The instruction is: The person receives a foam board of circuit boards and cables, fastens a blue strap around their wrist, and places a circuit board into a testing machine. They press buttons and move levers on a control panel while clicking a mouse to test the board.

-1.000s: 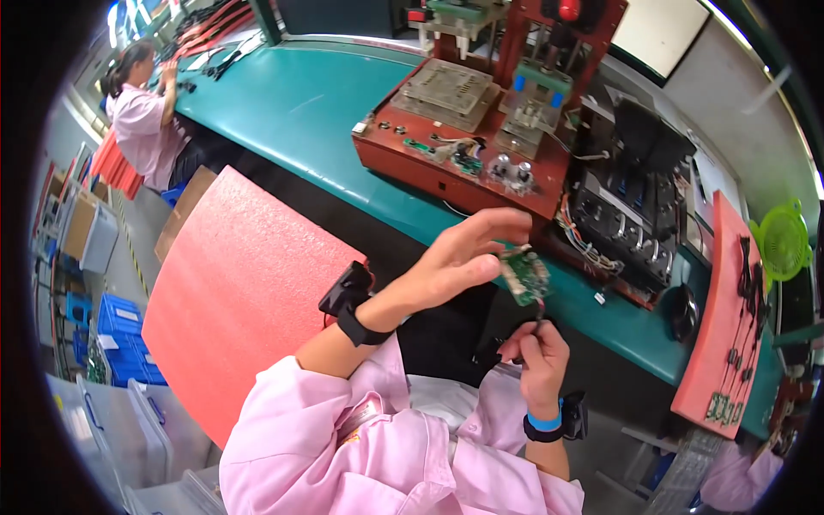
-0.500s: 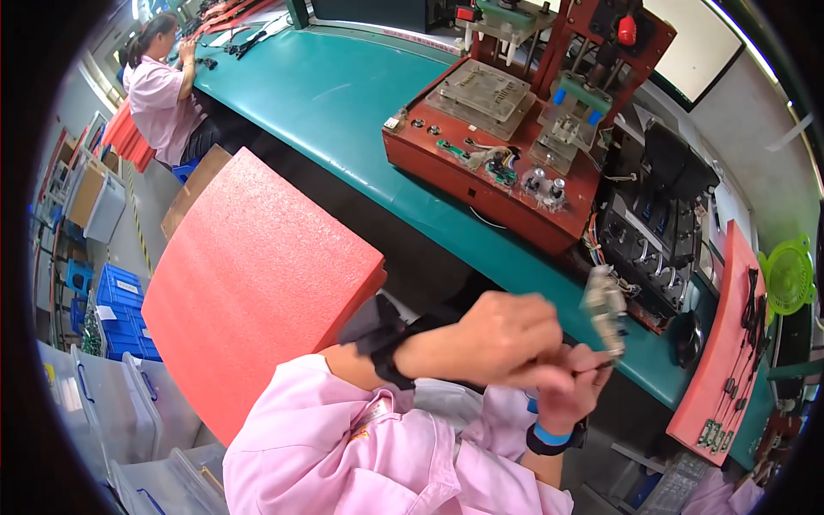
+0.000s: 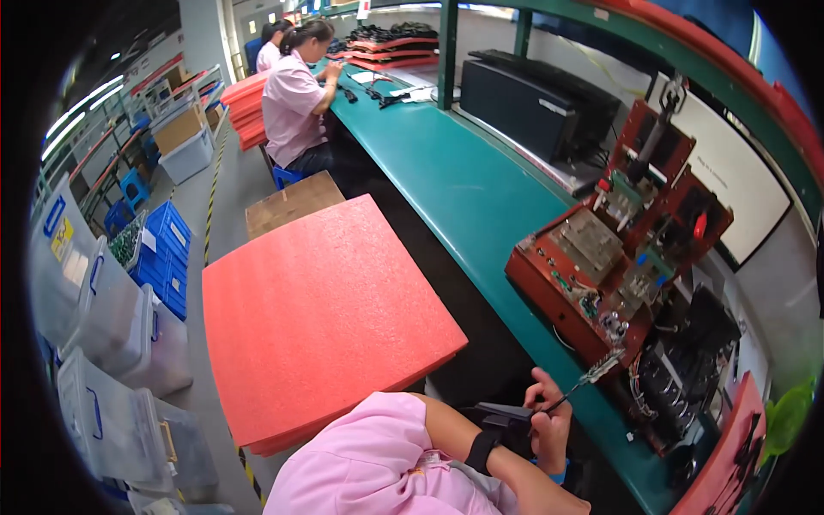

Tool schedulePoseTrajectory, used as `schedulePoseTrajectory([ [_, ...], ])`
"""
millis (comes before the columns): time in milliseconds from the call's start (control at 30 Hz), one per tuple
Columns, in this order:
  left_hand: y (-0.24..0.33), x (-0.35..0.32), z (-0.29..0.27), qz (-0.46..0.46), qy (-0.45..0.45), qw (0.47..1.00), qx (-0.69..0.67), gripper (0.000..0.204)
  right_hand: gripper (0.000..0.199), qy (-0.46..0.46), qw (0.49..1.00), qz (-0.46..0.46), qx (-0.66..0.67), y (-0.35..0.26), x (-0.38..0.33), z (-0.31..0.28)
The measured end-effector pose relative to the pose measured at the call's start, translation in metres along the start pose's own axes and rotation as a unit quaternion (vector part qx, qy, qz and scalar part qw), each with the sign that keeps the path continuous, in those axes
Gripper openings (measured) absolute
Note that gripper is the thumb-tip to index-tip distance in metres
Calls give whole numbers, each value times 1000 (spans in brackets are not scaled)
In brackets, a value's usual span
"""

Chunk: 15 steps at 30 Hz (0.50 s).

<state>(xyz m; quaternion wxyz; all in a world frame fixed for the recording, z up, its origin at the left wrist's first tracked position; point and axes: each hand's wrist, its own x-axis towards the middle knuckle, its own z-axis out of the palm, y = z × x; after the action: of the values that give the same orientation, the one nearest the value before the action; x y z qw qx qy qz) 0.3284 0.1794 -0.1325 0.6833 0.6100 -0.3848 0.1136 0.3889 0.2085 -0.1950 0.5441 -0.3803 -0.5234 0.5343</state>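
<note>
Clear plastic bins (image 3: 112, 343): stacked along the far left, translucent and smooth, rounded corners, lids with blue latches.
Blue plastic crates (image 3: 167, 257): ribbed, box-shaped, just behind the bins on the grey floor.
Red foam sheets (image 3: 322, 313): broad square stack, matte and faintly grainy, soft-edged, left of the hands and close to the pink sleeve.
Brown cardboard box (image 3: 292, 199): flat-topped, dull paper surface, touching the foam stack's far edge.
Co-worker in pink smock (image 3: 296, 94): seated at the far end of the bench, hands on small dark parts there.
Pink sleeve (image 3: 378, 463): soft woven cloth, rising from the lower edge.
Left hand (image 3: 549, 425): black strap round the wrist, fingers curled tight about the thin tool's lower end; overlaps the other hand.
Right hand (image 3: 558, 446): mostly hidden behind the left; blue band at the wrist; grip cannot be told.
Thin metal tool with a small flat board at its tip (image 3: 592, 378): slim dark shaft, tilted up and to the right, tip just above the bench edge, near the red fixture.
Teal workbench (image 3: 463, 180): long, smooth, glossy top running diagonally.
Red metal test fixture (image 3: 618, 266): boxy, painted, topped with grey machined plates, wires and upright posts.
Black tray of cabling (image 3: 687, 378): dark, cluttered, right of the fixture.
</note>
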Motion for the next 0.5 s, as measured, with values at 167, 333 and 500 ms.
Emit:
schedulePoseTrajectory([
  [167,8,1,1,3,-13,985,173,44,70,-157,980,123,-9,-26,3,17],
  [333,11,-3,5,-25,-38,988,145,45,63,-203,966,150,-51,-44,9,37],
  [500,20,-11,13,-47,4,995,90,42,60,-206,966,99,-119,-45,2,42],
])
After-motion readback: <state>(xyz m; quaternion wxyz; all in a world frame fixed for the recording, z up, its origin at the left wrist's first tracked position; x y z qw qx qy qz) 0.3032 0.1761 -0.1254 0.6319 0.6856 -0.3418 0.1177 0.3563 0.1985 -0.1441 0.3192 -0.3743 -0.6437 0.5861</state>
